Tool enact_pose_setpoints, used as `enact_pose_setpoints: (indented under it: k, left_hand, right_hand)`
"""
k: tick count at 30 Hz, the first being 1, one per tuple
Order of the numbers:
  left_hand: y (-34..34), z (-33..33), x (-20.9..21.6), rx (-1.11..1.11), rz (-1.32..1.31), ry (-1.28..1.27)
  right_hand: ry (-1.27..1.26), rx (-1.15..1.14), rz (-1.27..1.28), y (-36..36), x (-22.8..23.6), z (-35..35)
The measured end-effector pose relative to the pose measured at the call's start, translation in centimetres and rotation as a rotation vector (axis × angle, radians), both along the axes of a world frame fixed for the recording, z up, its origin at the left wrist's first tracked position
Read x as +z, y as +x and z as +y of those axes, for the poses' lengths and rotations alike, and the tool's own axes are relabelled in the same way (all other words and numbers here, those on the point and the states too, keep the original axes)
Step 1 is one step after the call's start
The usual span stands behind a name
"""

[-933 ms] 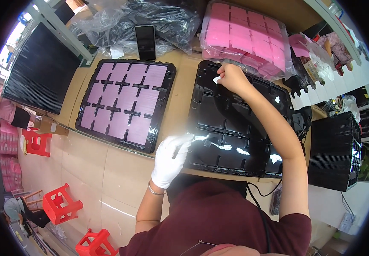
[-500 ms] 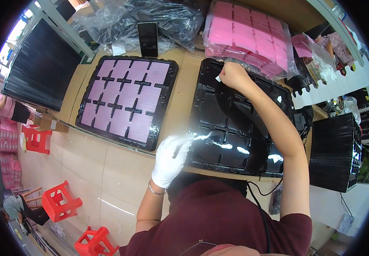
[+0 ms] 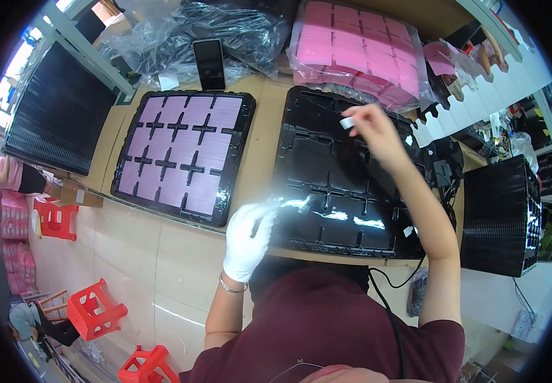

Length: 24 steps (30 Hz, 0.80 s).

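Note:
My right hand (image 3: pixel 378 135), bare and slightly blurred, pinches a small white piece (image 3: pixel 347 122) above the far part of a black plastic tray (image 3: pixel 314 166). What the piece is made of cannot be made out. The tray has moulded compartments and cross-shaped ridges, and bright reflections lie along its near part. By its near left edge, my left hand (image 3: pixel 249 239) wears a white glove, with thumb and fingers curled together. Glare hides its fingertips and anything between them. Left of it lies a second black tray (image 3: pixel 247 134) filled with pink-purple sheets (image 3: pixel 167 150).
A phone (image 3: pixel 209 65) stands behind the filled tray. Bagged pink pieces (image 3: pixel 359 51) and clear plastic bags (image 3: pixel 237 38) line the back. Black tray stacks rise at the left (image 3: pixel 59 108) and right (image 3: pixel 499 217). Red stools (image 3: pixel 96 309) stand on the floor.
My right hand has moved right and slightly nearer, off the tray's far left part, with the white piece now plainly showing. My left hand stays by the tray's near left edge.

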<state>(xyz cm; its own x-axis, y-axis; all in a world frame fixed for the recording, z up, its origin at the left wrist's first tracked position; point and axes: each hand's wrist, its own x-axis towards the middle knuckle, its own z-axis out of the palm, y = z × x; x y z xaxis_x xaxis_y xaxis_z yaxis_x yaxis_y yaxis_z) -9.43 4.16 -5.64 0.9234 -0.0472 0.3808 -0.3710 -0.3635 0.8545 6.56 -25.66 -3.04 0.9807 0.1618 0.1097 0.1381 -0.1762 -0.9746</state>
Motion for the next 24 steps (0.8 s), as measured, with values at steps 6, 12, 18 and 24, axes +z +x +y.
enact_pose_setpoints:
  k: [6, 12, 18, 24]
  left_hand:
    - [-0.3, 0.2, 0.5, -0.044, 0.026, 0.022]
    - [-0.2, -1.1, 0.7, -0.038, -0.002, 0.009]
    - [-0.5, -1.9, 0.8, -0.042, 0.037, 0.027]
    - [-0.6, -2.3, 0.8, -0.034, 0.032, 0.053]
  right_hand:
    - [0.797, -0.206, 0.283, -0.7, 1.3, -12.1]
    - [-0.779, -0.404, -0.197, -0.5, -2.3, -18.0]
    - [-0.948, -0.154, 0.016, 0.7, -2.2, -19.6]
    - [-0.93, -0.231, -0.099, 0.0, -0.8, -17.9]
